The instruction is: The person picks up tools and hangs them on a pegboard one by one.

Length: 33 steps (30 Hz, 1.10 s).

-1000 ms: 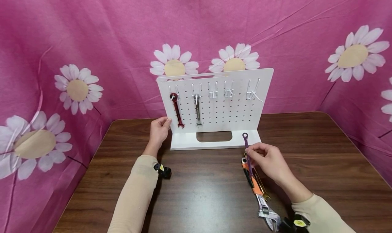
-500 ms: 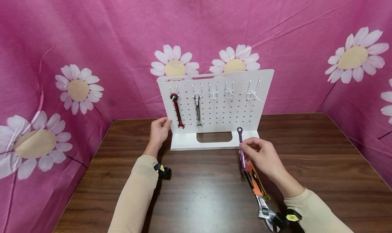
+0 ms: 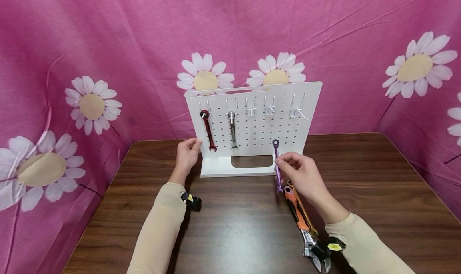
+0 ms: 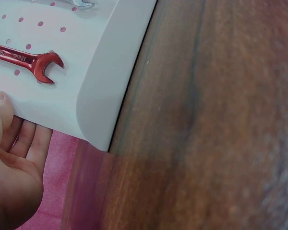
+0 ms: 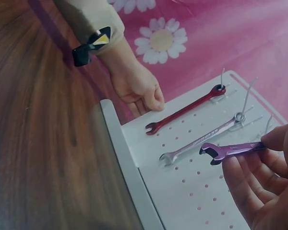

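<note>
My right hand (image 3: 299, 174) pinches a purple combination wrench (image 3: 276, 162) between thumb and fingers, its ring end up, in front of the pegboard's lower right part. Its open end (image 5: 215, 152) points away from the palm in the right wrist view. My left hand (image 3: 188, 156) grips the left edge of the white pegboard (image 3: 252, 136), thumb on the front and fingers behind, as the left wrist view shows. A red wrench (image 3: 209, 131) hangs from the leftmost hook, and a silver wrench (image 3: 232, 131) from the one beside it.
Three more hooks (image 3: 269, 106) on the board's right half hold nothing. On the brown wooden table (image 3: 230, 226), an orange-handled adjustable wrench (image 3: 298, 214) and a gold wrench (image 3: 306, 214) lie side by side under the right forearm. A pink flowered cloth (image 3: 151, 66) hangs behind.
My right hand has carried the purple wrench left and up, away from the tools on the table and toward the board. My left hand has stayed on the board's edge.
</note>
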Each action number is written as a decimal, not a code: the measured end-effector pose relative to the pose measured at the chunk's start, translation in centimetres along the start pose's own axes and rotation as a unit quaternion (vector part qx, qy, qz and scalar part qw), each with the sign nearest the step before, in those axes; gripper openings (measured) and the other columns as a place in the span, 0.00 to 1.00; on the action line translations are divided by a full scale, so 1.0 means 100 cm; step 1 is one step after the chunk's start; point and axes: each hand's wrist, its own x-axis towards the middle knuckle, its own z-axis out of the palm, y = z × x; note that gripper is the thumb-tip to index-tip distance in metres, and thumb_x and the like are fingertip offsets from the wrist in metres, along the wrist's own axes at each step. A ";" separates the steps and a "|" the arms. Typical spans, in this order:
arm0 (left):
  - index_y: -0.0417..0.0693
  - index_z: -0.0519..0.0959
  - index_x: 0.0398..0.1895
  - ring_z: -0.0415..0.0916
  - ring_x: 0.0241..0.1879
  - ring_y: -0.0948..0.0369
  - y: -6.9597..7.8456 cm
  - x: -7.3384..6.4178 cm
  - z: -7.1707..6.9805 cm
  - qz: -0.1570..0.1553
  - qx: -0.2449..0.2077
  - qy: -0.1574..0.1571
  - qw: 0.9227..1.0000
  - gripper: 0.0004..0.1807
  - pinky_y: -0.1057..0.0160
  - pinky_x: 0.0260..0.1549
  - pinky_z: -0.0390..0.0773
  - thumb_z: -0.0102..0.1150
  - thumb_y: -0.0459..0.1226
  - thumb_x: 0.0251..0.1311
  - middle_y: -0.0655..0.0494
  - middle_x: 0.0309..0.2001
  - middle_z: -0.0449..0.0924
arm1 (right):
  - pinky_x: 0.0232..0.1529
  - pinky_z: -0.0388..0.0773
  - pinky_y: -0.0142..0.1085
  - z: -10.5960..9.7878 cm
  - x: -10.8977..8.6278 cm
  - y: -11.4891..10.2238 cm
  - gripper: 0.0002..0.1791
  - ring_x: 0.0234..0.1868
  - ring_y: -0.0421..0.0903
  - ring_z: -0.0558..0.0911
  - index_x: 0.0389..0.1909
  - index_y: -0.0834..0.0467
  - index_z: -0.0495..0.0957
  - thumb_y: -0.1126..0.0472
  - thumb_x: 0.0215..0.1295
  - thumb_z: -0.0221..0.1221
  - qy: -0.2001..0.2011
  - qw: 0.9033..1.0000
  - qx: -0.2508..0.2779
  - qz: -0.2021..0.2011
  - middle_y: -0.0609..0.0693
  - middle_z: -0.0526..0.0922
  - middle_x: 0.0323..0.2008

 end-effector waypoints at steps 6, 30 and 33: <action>0.30 0.87 0.50 0.81 0.37 0.70 -0.001 0.001 0.000 0.002 0.001 -0.001 1.000 0.12 0.71 0.45 0.85 0.61 0.33 0.78 0.43 0.43 0.90 | 0.28 0.88 0.40 0.005 0.007 -0.005 0.11 0.23 0.40 0.84 0.48 0.71 0.83 0.64 0.79 0.63 0.010 1.000 0.006 -0.019 0.44 0.84 0.28; 0.31 0.88 0.52 0.81 0.40 0.68 -0.002 0.001 0.000 0.000 0.010 -0.001 1.000 0.13 0.73 0.43 0.83 0.61 0.34 0.79 0.38 0.48 0.90 | 0.30 0.87 0.37 0.027 0.038 -0.024 0.11 0.25 0.43 0.84 0.47 0.70 0.84 0.64 0.79 0.63 0.017 0.998 0.025 -0.050 0.53 0.84 0.28; 0.31 0.88 0.51 0.81 0.40 0.69 -0.001 0.000 0.000 0.002 0.011 -0.001 1.000 0.13 0.73 0.43 0.82 0.61 0.34 0.79 0.39 0.47 0.90 | 0.29 0.88 0.38 0.030 0.042 -0.025 0.11 0.26 0.43 0.83 0.47 0.70 0.84 0.63 0.79 0.63 0.021 0.998 0.021 -0.048 0.54 0.83 0.29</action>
